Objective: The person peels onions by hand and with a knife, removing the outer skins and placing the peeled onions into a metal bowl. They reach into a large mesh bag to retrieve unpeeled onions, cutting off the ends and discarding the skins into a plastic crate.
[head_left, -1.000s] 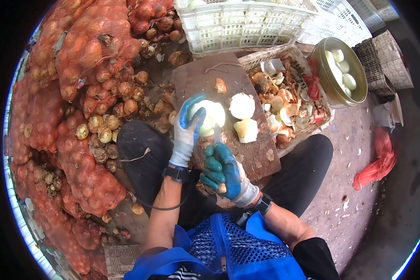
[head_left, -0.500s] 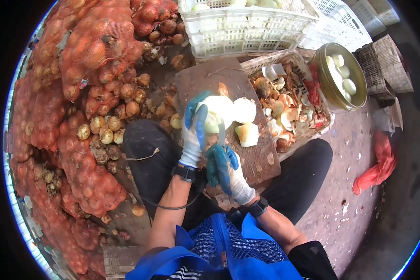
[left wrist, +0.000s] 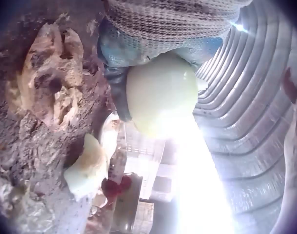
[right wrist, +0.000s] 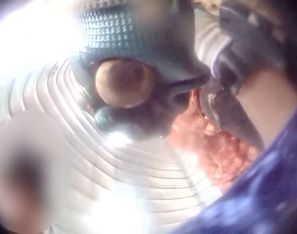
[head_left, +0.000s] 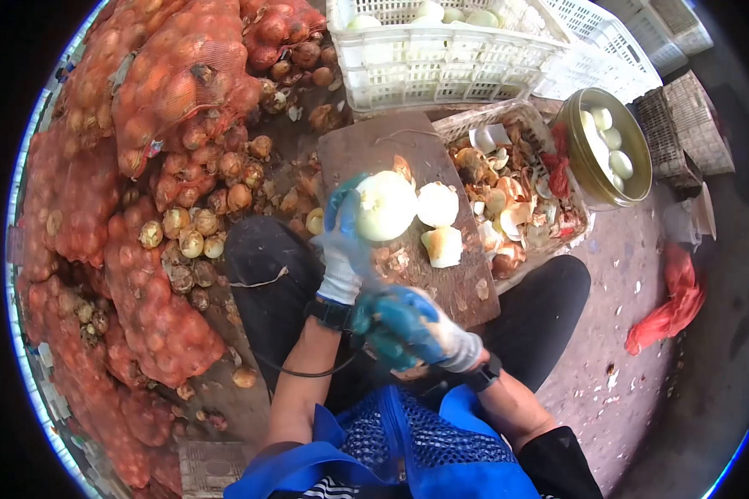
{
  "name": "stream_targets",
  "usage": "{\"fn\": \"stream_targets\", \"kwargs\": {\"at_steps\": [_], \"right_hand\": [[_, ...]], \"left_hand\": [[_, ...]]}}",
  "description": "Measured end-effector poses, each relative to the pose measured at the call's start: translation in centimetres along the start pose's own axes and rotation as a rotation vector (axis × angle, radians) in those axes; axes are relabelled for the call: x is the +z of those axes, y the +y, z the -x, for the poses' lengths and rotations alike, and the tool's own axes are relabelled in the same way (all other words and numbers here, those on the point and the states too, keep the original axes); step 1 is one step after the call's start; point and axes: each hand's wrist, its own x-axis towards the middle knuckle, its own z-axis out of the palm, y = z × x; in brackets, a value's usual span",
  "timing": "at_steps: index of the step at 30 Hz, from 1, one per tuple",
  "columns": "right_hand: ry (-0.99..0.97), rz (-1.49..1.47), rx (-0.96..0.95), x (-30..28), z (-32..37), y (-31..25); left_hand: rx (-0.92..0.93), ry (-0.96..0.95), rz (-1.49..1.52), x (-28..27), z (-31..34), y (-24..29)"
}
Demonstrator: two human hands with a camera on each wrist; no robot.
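My left hand (head_left: 339, 237), in a blue-coated knit glove, holds a large peeled white onion (head_left: 386, 205) over the wooden board (head_left: 366, 145). In the left wrist view the gloved fingers wrap the pale onion (left wrist: 160, 92) from above. My right hand (head_left: 412, 328), gloved too and blurred, is nearer my body, below the left hand. It grips a knife by its wooden handle (right wrist: 124, 83), whose round butt pokes out of the fist in the right wrist view. A second peeled onion (head_left: 437, 205) and a browned onion piece (head_left: 442, 247) lie on the board.
Right of the board is a crate of onion skins (head_left: 508, 220), then a bucket (head_left: 574, 145) holding peeled onions. A white crate (head_left: 449, 71) stands behind. Red mesh sacks (head_left: 183, 100) of onions and loose onions (head_left: 191, 241) fill the left side.
The right hand has drawn back from the onion toward my body, with the knife. The left hand has shifted a little right, still holding the onion.
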Motion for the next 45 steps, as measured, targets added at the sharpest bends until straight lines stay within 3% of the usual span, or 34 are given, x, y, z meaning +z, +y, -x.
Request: {"fn": "stream_targets", "kwargs": {"at_steps": [4, 6, 9, 12, 18, 21, 24, 27, 30, 34, 36, 40, 45], "right_hand": [[0.441, 0.277, -0.071, -2.9, 1.6, -0.5], [0.499, 0.068, 0.0, -4.7, 1.8, 0.3], [0.615, 0.229, 0.03, -5.1, 1.1, 1.3], [0.62, 0.372, 0.039, -4.9, 0.4, 1.4], [0.541, 0.343, -0.039, -5.2, 0.3, 2.4], [0.623, 0.317, -0.03, -5.4, 0.2, 2.1], [0.519, 0.314, 0.012, -6.0, 0.3, 1.7], [0.55, 0.248, 0.122, -6.0, 0.3, 1.9], [0.5, 0.391, 0.033, -6.2, 0.4, 3.3], [0.45, 0.135, -0.005, -5.1, 0.6, 3.8], [0.452, -0.084, 0.073, -4.2, 0.5, 3.4], [0.322, -0.361, 0.053, -4.6, 0.4, 3.5], [0.234, -0.651, 0.045, -5.8, 0.5, 4.3]], "left_hand": [[-0.056, 0.07, 0.031, 0.3, -0.5, 2.6], [-0.115, 0.123, 0.098, 0.8, -0.6, 2.9], [-0.134, 0.157, 0.17, 1.3, -0.4, 3.3], [-0.106, 0.168, 0.155, 1.3, -0.3, 2.5], [-0.102, 0.152, 0.067, 0.8, -0.3, 1.9], [-0.115, 0.147, 0.074, 0.8, -0.2, 1.9], [-0.099, 0.155, 0.068, 0.7, -0.2, 1.7], [-0.089, 0.148, 0.025, 0.7, -0.1, 1.8], [-0.1, 0.132, 0.021, 1.0, 0.3, 1.4], [-0.115, 0.12, 0.174, 1.4, 0.6, 1.6], [-0.102, 0.113, 0.099, 1.4, 0.7, 1.4], [-0.072, 0.096, -0.109, 0.9, 0.5, 1.0], [-0.119, 0.121, 0.016, 1.3, 0.6, 1.5]]}}
